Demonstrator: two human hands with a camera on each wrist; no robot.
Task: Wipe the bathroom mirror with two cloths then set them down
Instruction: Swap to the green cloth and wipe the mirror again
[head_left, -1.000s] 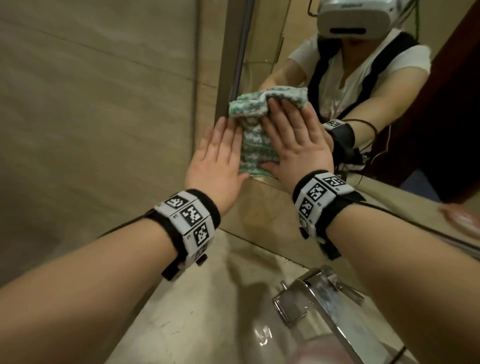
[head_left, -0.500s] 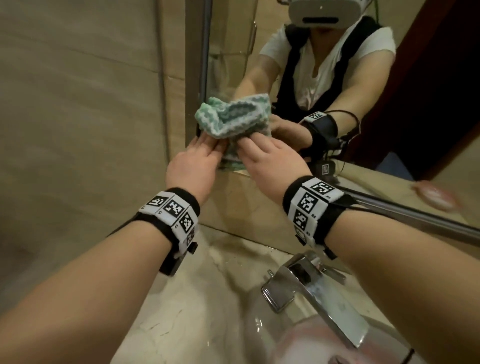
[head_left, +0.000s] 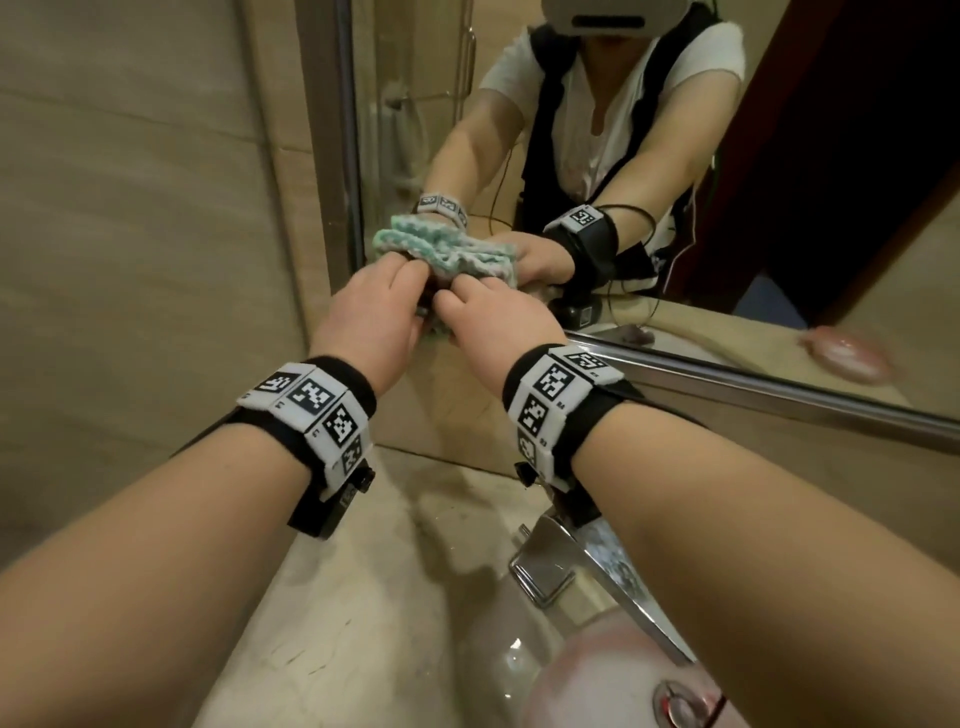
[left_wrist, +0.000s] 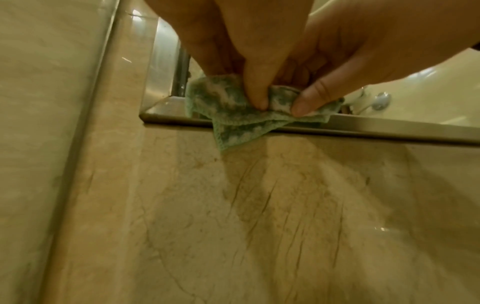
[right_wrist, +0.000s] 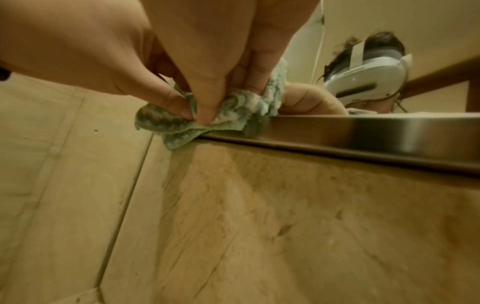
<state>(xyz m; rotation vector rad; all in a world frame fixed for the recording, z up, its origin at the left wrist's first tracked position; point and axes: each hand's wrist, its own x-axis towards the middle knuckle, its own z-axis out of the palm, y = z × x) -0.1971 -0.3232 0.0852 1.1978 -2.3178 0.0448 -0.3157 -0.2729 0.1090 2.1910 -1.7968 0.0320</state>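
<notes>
cloth: green-and-white knit cloth (head_left: 447, 249), bunched up, at the bottom-left corner of the mirror (head_left: 675, 156). Only one bundle visible; can't tell if it's two cloths layered. A loose corner hangs below the mirror's metal bottom edge (left_wrist: 389, 129), over the tan stone backsplash (left_wrist: 259, 205).

left hand: your left hand (head_left: 371, 317) has fingers curled into the cloth (left_wrist: 233, 117), thumb pinching it from below. Grips the left part of the bundle, right at the mirror corner.

right hand: your right hand (head_left: 493, 322) is pinching the same cloth (right_wrist: 182, 123) between thumb and forefinger (right_wrist: 210, 102). It sits just right of your left hand, knuckles touching or nearly so; can't tell which.

contact with glass: cloth sits against the lowest strip of the mirror in the wrist views; whether it's actually pressed on the glass, can't tell.

mirror frame: brushed metal rail (right_wrist: 389, 133) along the mirror's bottom, a vertical strip (head_left: 348, 130) up its left side.

below the mirror: stone counter (head_left: 337, 597) under the backsplash, chrome tap (head_left: 582, 561) below and right of the mirror corner, basin (head_left: 597, 675) under the tap.

wrists: black bands with printed marker tags on both, left (head_left: 317, 405) and right (head_left: 556, 395).
</notes>
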